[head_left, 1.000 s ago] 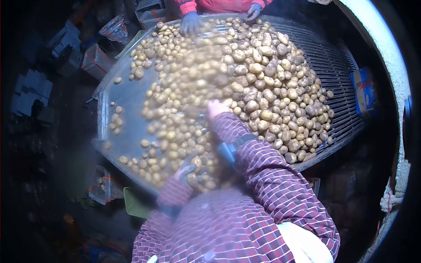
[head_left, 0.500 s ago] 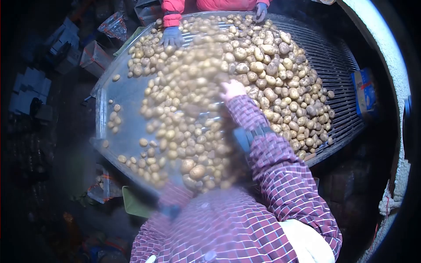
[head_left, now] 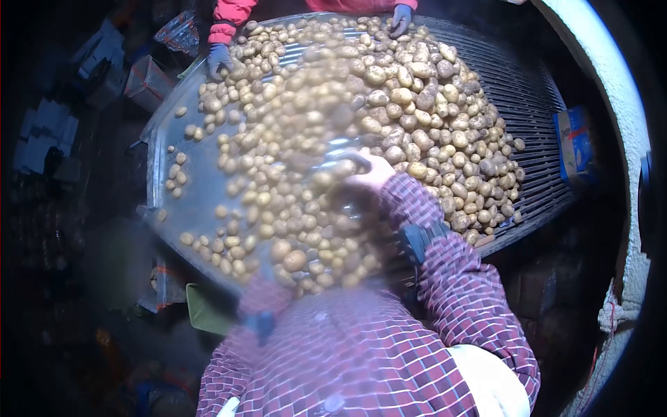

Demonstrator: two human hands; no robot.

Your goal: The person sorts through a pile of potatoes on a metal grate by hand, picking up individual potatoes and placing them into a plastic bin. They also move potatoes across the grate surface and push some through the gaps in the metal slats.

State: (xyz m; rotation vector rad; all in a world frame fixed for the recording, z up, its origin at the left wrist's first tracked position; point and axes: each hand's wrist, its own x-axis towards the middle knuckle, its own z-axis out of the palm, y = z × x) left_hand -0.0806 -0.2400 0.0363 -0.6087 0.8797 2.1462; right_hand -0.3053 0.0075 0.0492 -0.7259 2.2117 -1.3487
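My right hand (head_left: 375, 171) is bare and reaches into the middle of the potatoes (head_left: 424, 118) on a metal sorting table (head_left: 201, 149). Its fingers curl round a dark, blurred shape, and a pale potato (head_left: 342, 169) lies at the fingertips. Low on the left, my left hand (head_left: 265, 258) is smeared by motion beside the nearer potatoes; it looks grey-blue and its fingers cannot be made out. Larger potatoes (head_left: 294, 260) lie just to its right. A smeared patch blurs the middle of the view.
Opposite, a person in a red jacket has one gloved hand (head_left: 219, 61) at the table's left edge and another gloved hand (head_left: 401, 21) at the far side. Dark slats (head_left: 535, 132) run along the right, with a blue box (head_left: 575, 144) beside them. A green crate (head_left: 208, 309) stands lower left.
My right hand has moved down and slightly right, nearer to me. My blurred left hand has shifted slightly up and left. The other person's left-side gloved hand has moved left towards the table edge.
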